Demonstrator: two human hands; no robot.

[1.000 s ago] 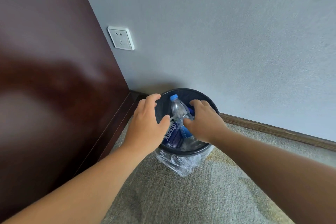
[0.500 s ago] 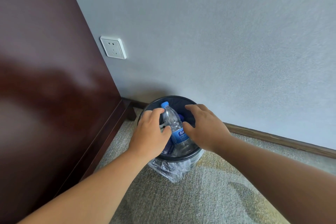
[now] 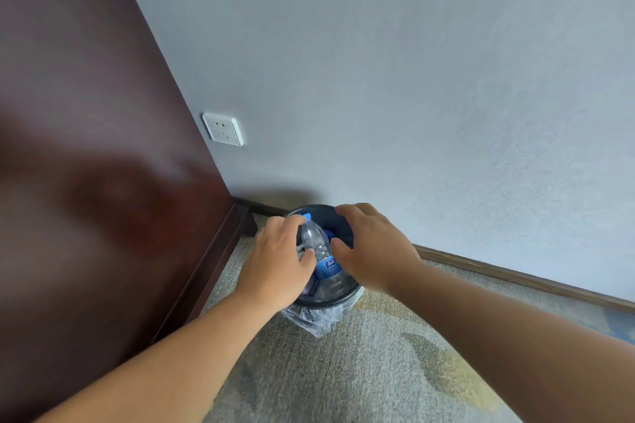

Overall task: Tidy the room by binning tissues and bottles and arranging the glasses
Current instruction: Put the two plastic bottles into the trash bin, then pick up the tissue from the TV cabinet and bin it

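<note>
Two hands frame one clear plastic bottle (image 3: 318, 247) that stands in the bin (image 3: 347, 223) near the lower middle of the frame. Its blue cap points toward the upper left, its blue-labelled lower body sinks toward the lower right among other bottles, so the long axis runs on a slant, nearly upright but leaning away from the camera. The left hand (image 3: 278, 264) sits just left of the bottle, fingers curved loosely, thumb close against or touching the bottle's waist; whether it truly grips is hard to tell, but it looks relaxed, not clamped. The right hand (image 3: 371, 247) lies just right of the bottle, spread wide and holding nothing, fingers arched over the far rim of the bin. The left hand appears nearer to the bottle, so letting go or pushing it down would likely fall to that side.

Round the bin hangs a clear liner (image 3: 318, 318), bunched below the rim on the carpet (image 3: 343, 371). A dark wooden panel (image 3: 103, 148) fills the left of the frame, and a white socket (image 3: 223, 129) sits on the grey wall (image 3: 412, 79) above the bin.
</note>
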